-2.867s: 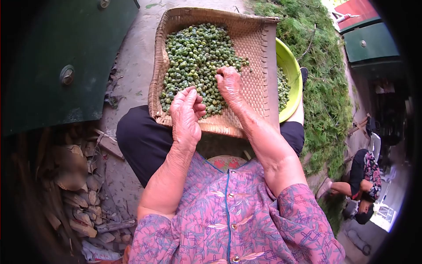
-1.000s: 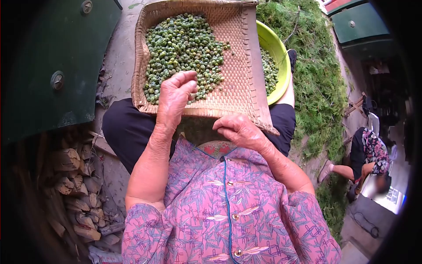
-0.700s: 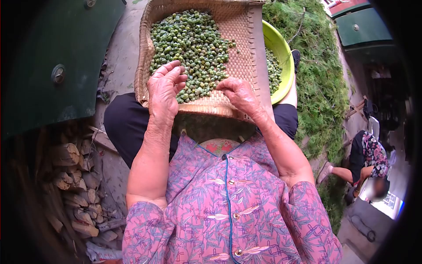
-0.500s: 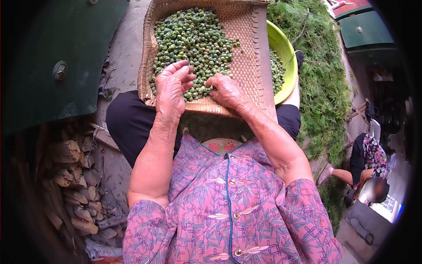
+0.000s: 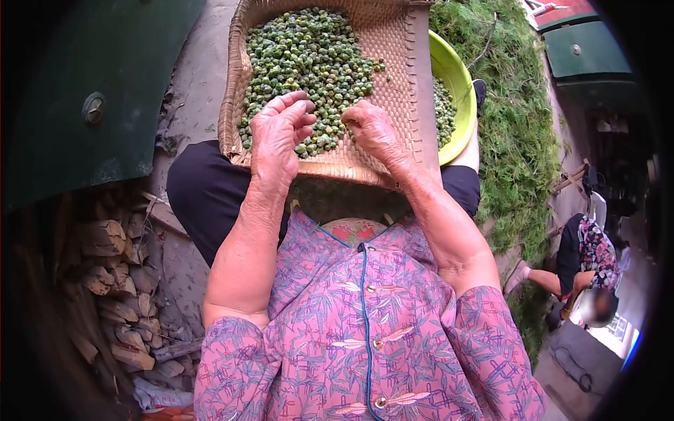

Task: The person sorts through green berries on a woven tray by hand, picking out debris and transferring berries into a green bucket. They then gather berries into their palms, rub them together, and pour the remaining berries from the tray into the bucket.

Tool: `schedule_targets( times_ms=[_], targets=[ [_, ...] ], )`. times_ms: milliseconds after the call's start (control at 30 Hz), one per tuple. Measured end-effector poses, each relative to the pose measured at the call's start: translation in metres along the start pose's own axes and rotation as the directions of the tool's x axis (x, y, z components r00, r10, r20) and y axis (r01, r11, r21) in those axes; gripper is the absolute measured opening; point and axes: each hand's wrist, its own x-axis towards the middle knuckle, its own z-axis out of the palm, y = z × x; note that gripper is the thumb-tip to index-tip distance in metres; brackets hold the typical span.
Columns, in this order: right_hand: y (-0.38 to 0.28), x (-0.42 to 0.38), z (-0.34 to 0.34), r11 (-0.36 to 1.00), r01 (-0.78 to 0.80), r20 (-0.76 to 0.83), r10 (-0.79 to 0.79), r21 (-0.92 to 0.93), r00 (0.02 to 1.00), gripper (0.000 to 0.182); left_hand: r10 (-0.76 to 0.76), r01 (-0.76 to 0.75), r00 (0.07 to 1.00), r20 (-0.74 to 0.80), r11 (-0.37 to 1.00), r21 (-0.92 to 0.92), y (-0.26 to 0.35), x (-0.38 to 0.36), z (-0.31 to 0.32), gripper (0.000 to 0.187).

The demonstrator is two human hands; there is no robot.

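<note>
A shallow woven wicker tray [image 5: 393, 112] rests across my lap, its near edge toward me. Small round green cones or seed pods [image 5: 309, 59] cover its left and middle parts. Over the pile's near left side is my left hand [image 5: 279, 137], fingers loosely bent and apart, with nothing visible in it. My right hand [image 5: 375, 133] hovers over the bare weave at the pile's right edge, thumb and fingers pinched together. Whatever lies between those fingertips is hidden. Beside the tray on the right stands a yellow-green basin [image 5: 463, 91], partly covered, with more green pods [image 5: 442, 116] inside.
Cut green branches [image 5: 516, 140] spread over the ground at right. Split firewood [image 5: 123, 281] is stacked at lower left, below a dark green panel [image 5: 84, 105]. Another person [image 5: 593, 259] bends down at far right.
My right hand has shifted a little to the right, away from the pods and over the bare weave. My left hand has hardly moved.
</note>
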Motion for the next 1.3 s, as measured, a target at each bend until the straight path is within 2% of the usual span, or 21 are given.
schedule_targets(
  times_ms=[67,100,133,200,233,367,733,800,833,900,933,967,1067,1133,1300],
  targets=[
    [-0.011,0.007,0.008,0.989,0.016,0.092,-0.03,0.147,0.995,0.011,0.002,-0.002,1.0,-0.01,1.0,-0.006,-0.001,0.002,-0.001,0.023],
    [-0.014,0.009,0.008,0.991,-0.02,0.168,-0.003,0.134,0.986,0.01,0.005,-0.006,1.0,-0.018,1.0,-0.017,-0.002,0.003,-0.001,0.023],
    [-0.015,0.009,0.008,0.991,-0.019,0.169,-0.004,0.135,0.986,0.01,0.005,-0.005,1.0,-0.019,1.0,-0.017,-0.001,0.003,-0.001,0.023],
    [-0.019,0.005,0.009,0.976,-0.208,0.359,0.22,-0.071,0.907,0.014,0.005,-0.005,1.0,-0.019,1.0,0.002,-0.001,0.002,-0.001,0.024],
    [-0.02,0.001,0.008,0.975,-0.212,0.382,0.223,-0.071,0.897,0.021,0.003,-0.003,1.0,-0.019,1.0,0.0,-0.001,0.001,0.0,0.024],
    [-0.031,-0.003,0.014,0.955,-0.231,0.345,0.283,-0.184,0.895,0.02,-0.004,0.004,1.0,-0.006,1.0,0.001,-0.003,0.004,0.004,0.023],
    [-0.016,-0.006,0.017,0.965,-0.134,0.42,0.22,-0.224,0.881,0.018,0.005,-0.005,1.0,-0.004,1.0,0.009,0.002,0.001,0.003,0.023],
    [-0.015,-0.01,0.009,0.975,-0.193,0.301,0.218,-0.11,0.929,0.017,-0.019,0.019,1.0,0.008,0.999,-0.043,0.006,0.002,0.001,0.023],
    [-0.013,-0.012,0.009,0.992,-0.115,0.226,0.125,-0.055,0.966,0.017,-0.038,0.039,0.999,0.016,0.996,-0.085,0.01,0.002,0.001,0.023],
    [-0.009,-0.015,0.008,0.996,-0.09,0.268,0.088,-0.004,0.959,0.016,-0.083,0.091,0.995,0.058,0.98,-0.177,0.02,0.005,0.003,0.022],
    [-0.011,-0.015,0.006,0.997,-0.063,0.307,0.044,0.051,0.951,0.016,-0.084,0.093,0.995,0.058,0.979,-0.179,0.027,0.005,0.008,0.022],
    [-0.009,-0.012,0.01,0.998,-0.066,0.357,0.055,0.02,0.933,0.015,-0.066,0.078,0.995,0.074,0.983,-0.168,0.036,0.004,0.015,0.022],
    [-0.009,-0.011,0.011,0.996,-0.053,0.348,0.028,0.065,0.937,0.016,-0.025,0.041,0.994,0.108,0.988,-0.149,0.057,0.015,0.025,0.021],
    [-0.008,-0.01,0.014,0.992,-0.089,0.349,0.052,0.091,0.936,0.018,0.052,-0.035,0.984,0.169,0.994,-0.102,0.068,0.027,0.032,0.02],
    [-0.008,-0.009,0.018,0.998,-0.008,0.362,-0.012,0.055,0.932,0.013,0.042,-0.035,0.982,0.185,0.999,-0.04,0.067,0.073,0.023,0.017]
  ],
)
